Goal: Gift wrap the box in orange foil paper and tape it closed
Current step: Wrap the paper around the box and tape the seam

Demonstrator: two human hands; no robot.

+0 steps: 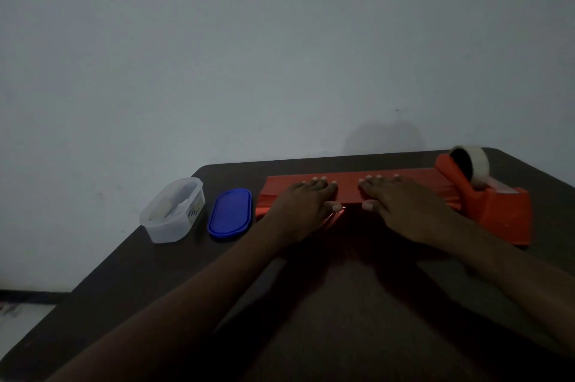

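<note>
Dim room, dark table (342, 319): both hands — left hand (306, 205), right hand (401, 204) — press flat, fingers straight, on the orange foil paper (348, 184) folded over the hidden box. Next probably needs tape from the dispenser (485, 195) just beside.

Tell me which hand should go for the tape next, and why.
Right, probably. The right hand lies flat on the orange foil beside the orange tape dispenser, which stands at the foil's right end. The left hand, also flat, could keep pressing the foil.
</note>
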